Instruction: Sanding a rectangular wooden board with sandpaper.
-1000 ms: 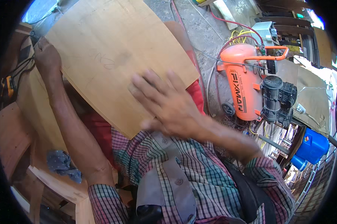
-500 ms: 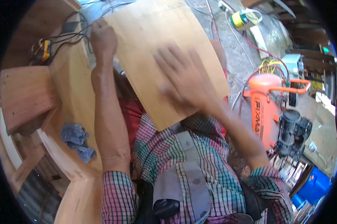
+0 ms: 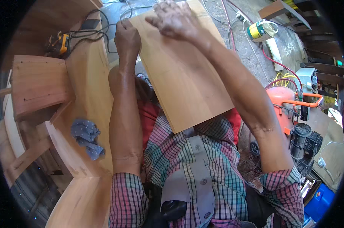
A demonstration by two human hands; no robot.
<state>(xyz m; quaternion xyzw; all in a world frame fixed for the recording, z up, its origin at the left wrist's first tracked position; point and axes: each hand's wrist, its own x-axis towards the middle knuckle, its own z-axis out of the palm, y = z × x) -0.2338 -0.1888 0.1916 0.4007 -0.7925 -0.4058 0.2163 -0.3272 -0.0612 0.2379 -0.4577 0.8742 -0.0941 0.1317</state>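
Observation:
A flat wooden board (image 3: pixel 191 83) rests across my lap, its near end against my checked shirt. My left hand (image 3: pixel 127 37) is closed at the board's far left edge, its fingers mostly hidden. Palm down near the far end lies my right hand (image 3: pixel 175 21), its fingers stretched out and somewhat blurred. Whether anything thin is under that palm is hidden.
To the left are a long wooden panel (image 3: pixel 89 87), a crumpled blue cloth (image 3: pixel 87 137) and a yellow-and-black power tool (image 3: pixel 59 45) with a dark cable. An orange air compressor (image 3: pixel 280 100) and a paint can (image 3: pixel 260 32) stand on the right; hoses cross the floor.
My right hand has slid from the middle of the board to its far end, with the arm stretching forward. My left hand stays at the edge. The whole view has shifted slightly.

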